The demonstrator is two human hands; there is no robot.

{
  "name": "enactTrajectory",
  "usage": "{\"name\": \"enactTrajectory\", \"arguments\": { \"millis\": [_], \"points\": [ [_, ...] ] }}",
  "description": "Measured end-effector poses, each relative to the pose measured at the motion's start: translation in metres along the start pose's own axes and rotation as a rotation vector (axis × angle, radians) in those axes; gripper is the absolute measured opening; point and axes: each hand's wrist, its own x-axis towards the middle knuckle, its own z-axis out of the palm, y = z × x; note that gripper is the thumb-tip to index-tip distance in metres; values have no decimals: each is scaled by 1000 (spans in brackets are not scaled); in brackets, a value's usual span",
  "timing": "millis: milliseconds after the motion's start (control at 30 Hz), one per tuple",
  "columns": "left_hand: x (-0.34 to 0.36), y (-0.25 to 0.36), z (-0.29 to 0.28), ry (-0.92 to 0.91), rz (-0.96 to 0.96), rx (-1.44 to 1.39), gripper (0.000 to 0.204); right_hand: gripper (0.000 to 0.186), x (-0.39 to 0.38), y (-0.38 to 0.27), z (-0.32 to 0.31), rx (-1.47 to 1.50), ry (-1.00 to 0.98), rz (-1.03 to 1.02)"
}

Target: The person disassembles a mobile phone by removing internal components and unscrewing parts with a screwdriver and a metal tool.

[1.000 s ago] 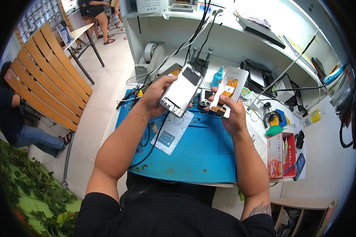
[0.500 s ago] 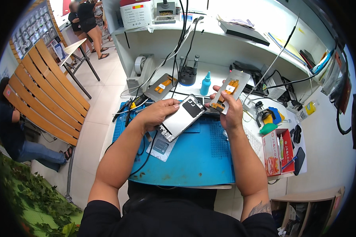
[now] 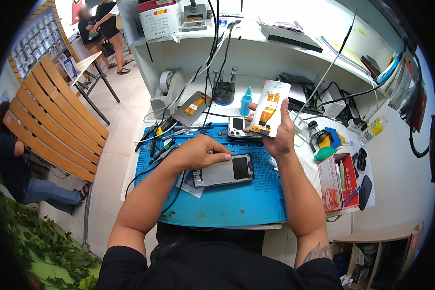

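Observation:
A phone screen panel (image 3: 270, 104), its silvery back crossed by orange flex cables, is held upright in my right hand (image 3: 281, 135), thumb along its right edge. My left hand (image 3: 200, 152) is closed, with thumb and fingers at the upper edge of a grey metal phone frame (image 3: 220, 174) that has a black patch at one end. That frame is low over the blue work mat (image 3: 217, 212); whether it rests fully there I cannot tell. Behind my right fingers lies a phone (image 3: 237, 126) with a camera block. Another screen panel with orange cables (image 3: 192, 108) lies further back.
A blue dropper bottle (image 3: 246, 102) and a round black tool holder (image 3: 224, 93) stand at the back. Screwdrivers and tweezers (image 3: 179, 130) lie on the left. A red and white box (image 3: 336, 186) stands right. Cables (image 3: 212, 58) hang over the bench. A shelf (image 3: 227, 36) runs above.
My left hand has lowered the phone frame toward the mat and turned it more level. My right hand has tilted the screen panel more upright, uncovering the phone behind.

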Motion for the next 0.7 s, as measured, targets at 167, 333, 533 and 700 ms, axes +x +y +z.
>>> {"name": "enactTrajectory", "arguments": {
  "millis": [167, 333, 533, 700],
  "points": [
    [2, 3, 9, 71, 174, 250, 25, 81, -5, -2, 7, 67, -7, 87],
    [1, -3, 11, 130, 216, 348, 23, 79, -7, 8, 11, 166, -93, 167],
    [3, -2, -8, 272, 155, 53, 31, 67, -16, 21, 3, -5, -94, 137],
    [15, -10, 0, 267, 147, -732, 36, 81, -27, 25, 1, -313, -247, 122]
  ]
}}
